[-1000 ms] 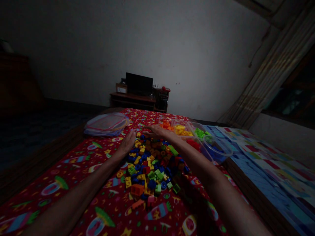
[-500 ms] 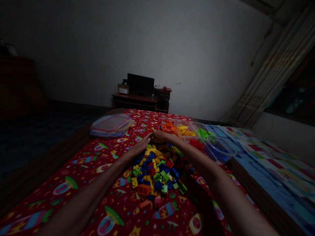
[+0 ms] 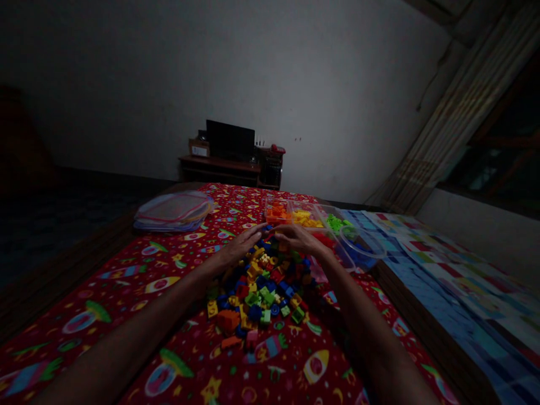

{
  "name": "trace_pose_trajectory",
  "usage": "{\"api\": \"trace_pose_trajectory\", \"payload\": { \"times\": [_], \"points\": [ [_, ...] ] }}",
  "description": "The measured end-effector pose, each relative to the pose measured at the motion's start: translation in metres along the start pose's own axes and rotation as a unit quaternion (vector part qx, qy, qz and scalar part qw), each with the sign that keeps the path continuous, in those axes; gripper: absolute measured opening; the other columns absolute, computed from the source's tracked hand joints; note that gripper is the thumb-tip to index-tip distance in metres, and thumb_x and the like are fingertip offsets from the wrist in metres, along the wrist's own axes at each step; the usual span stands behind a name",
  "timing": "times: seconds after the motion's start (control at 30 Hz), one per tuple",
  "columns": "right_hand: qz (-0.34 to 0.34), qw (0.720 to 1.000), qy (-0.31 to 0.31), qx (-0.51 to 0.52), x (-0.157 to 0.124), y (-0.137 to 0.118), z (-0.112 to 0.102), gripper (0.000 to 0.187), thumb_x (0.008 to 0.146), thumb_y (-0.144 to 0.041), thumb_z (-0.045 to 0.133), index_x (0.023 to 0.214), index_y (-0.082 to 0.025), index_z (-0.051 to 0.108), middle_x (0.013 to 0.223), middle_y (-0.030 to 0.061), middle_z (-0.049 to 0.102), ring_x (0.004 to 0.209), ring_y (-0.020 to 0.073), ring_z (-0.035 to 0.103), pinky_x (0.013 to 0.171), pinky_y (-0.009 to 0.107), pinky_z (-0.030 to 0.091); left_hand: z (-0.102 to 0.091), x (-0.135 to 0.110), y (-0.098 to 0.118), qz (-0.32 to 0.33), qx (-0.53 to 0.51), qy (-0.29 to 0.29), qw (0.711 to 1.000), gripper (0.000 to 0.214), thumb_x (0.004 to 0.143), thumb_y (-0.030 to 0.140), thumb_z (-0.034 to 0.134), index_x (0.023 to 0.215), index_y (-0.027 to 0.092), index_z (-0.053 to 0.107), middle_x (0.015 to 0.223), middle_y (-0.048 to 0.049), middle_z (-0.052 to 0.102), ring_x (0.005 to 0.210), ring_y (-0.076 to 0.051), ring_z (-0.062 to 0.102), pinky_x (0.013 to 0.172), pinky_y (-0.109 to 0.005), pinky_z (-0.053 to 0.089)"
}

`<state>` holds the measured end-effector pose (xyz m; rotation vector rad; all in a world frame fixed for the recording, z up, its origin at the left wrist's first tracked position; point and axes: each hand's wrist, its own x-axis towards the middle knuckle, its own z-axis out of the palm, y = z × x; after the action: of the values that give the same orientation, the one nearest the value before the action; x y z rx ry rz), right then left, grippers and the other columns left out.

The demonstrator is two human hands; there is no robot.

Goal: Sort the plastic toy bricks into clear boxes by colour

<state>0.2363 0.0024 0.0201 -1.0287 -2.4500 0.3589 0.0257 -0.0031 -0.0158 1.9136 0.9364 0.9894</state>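
Lying beneath blocks [image 3: 265,295], red cloth [image 3: 135,332] faces a grey wall [image 3: 329,90].

Through my feed I make out a red cloth [image 3: 200,343] printed with rockets and stars, covering a broad surface with a brown edge [image 3: 426,326] on the right. In its middle I see a loose heap of mixed blocks [image 3: 261,289], an orange and a pink one at the near fringe. Beyond it, flat lids [image 3: 175,211] lie stacked on the left; clear boxes [image 3: 346,257] stand grouped on the right.
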Motion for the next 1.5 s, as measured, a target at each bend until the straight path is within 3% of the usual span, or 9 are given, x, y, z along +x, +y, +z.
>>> {"api": "trace_pose_trajectory", "payload": {
  "times": [0.2, 0.4, 0.43, 0.57, 0.77, 0.97, 1.23, 1.37, 1.5],
  "points": [
    [0.043, 0.996, 0.084, 0.004, -0.008, -0.002, 0.003, 0.036, 0.095, -0.034, 0.036, 0.079, -0.014, 0.062, 0.067, -0.0004, 0.055, 0.062, 0.0116, 0.048, 0.059, 0.023, 0.032, -0.014, -0.004, -0.004, -0.016, 0.109, -0.096, 0.989, 0.058, 0.073, 0.054, 0.058, 0.120, 0.019, 0.061, 0.125, -0.0095, 0.063, 0.113, -0.028, 0.058, 0.097, -0.038, 0.045],
    [0.085, 0.985, 0.151, -0.020, -0.011, -0.007, -0.001, 0.014, 0.084, -0.022, 0.055, 0.075, -0.013, 0.061, 0.065, -0.0016, 0.053, 0.058, 0.0096, 0.044, 0.058, 0.022, 0.030, -0.010, -0.007, -0.013, 0.104, 0.275, -0.041, 0.955, 0.039, 0.077, 0.042, 0.058, 0.110, 0.022, 0.064, 0.118, -0.0093, 0.062, 0.112, -0.026, 0.055, 0.099, -0.037, 0.042],
    [0.075, 0.986, 0.149, -0.011, -0.012, -0.011, -0.002, 0.008, 0.081, -0.016, 0.055, 0.078, -0.013, 0.062, 0.067, -0.0014, 0.055, 0.061, 0.0094, 0.046, 0.059, 0.022, 0.031, -0.009, -0.008, -0.015, 0.126, 0.288, -0.031, 0.949, 0.035, 0.079, 0.039, 0.056, 0.109, 0.022, 0.063, 0.116, -0.0093, 0.062, 0.110, -0.025, 0.055, 0.097, -0.037, 0.043],
    [0.056, 0.994, 0.090, 0.010, -0.016, -0.030, -0.008, 0.018, 0.077, -0.005, 0.050, 0.084, -0.014, 0.065, 0.076, 0.0002, 0.061, 0.067, 0.0094, 0.052, 0.063, 0.021, 0.035, -0.008, -0.009, -0.017, 0.154, 0.307, -0.008, 0.939, 0.022, 0.082, 0.029, 0.050, 0.097, 0.021, 0.065, 0.100, -0.0070, 0.063, 0.096, -0.021, 0.059, 0.087, -0.032, 0.048],
    [0.082, 0.991, -0.059, -0.090, -0.026, -0.054, 0.006, 0.013, 0.082, -0.025, 0.061, 0.090, -0.015, 0.066, 0.084, 0.0067, 0.064, 0.078, 0.0156, 0.056, 0.065, 0.024, 0.036, -0.014, -0.007, -0.003, 0.039, 0.238, -0.001, 0.970, 0.024, 0.075, 0.037, 0.054, 0.085, 0.019, 0.066, 0.085, -0.0043, 0.069, 0.082, -0.021, 0.063, 0.073, -0.030, 0.050],
    [0.062, 0.986, -0.074, -0.139, -0.030, -0.049, 0.027, 0.010, 0.083, -0.015, 0.058, 0.093, -0.013, 0.059, 0.089, 0.0078, 0.062, 0.081, 0.0152, 0.054, 0.070, 0.025, 0.036, -0.018, -0.003, -0.002, -0.048, 0.034, 0.028, 0.998, 0.049, 0.059, 0.055, 0.068, 0.090, 0.017, 0.067, 0.095, -0.0068, 0.072, 0.090, -0.026, 0.065, 0.079, -0.038, 0.052],
    [0.062, 0.997, 0.020, 0.035, -0.017, -0.014, 0.027, 0.014, 0.075, -0.019, 0.059, 0.087, -0.016, 0.053, 0.075, -0.0024, 0.054, 0.068, 0.0107, 0.047, 0.059, 0.021, 0.034, -0.022, -0.008, 0.005, -0.083, -0.054, 0.035, 0.994, 0.054, 0.053, 0.050, 0.076, 0.094, 0.017, 0.068, 0.102, -0.0091, 0.071, 0.098, -0.031, 0.064, 0.083, -0.042, 0.052],
    [0.130, 0.975, 0.052, 0.175, -0.009, -0.008, 0.031, 0.025, 0.072, -0.015, 0.058, 0.096, -0.018, 0.056, 0.068, -0.0044, 0.054, 0.061, 0.0103, 0.051, 0.055, 0.020, 0.037, -0.020, -0.010, 0.010, -0.090, -0.066, 0.037, 0.993, 0.055, 0.055, 0.049, 0.076, 0.099, 0.017, 0.066, 0.100, -0.0087, 0.072, 0.095, -0.029, 0.066, 0.082, -0.041, 0.053],
    [0.147, 0.944, 0.030, 0.293, -0.005, -0.005, 0.034, 0.038, 0.072, -0.016, 0.061, 0.110, -0.016, 0.058, 0.068, -0.0029, 0.058, 0.059, 0.0104, 0.054, 0.053, 0.020, 0.040, -0.015, -0.013, 0.016, -0.099, -0.083, 0.040, 0.991, 0.056, 0.059, 0.046, 0.075, 0.107, 0.018, 0.063, 0.097, -0.0061, 0.072, 0.091, -0.026, 0.067, 0.080, -0.037, 0.053]
  ]
}}
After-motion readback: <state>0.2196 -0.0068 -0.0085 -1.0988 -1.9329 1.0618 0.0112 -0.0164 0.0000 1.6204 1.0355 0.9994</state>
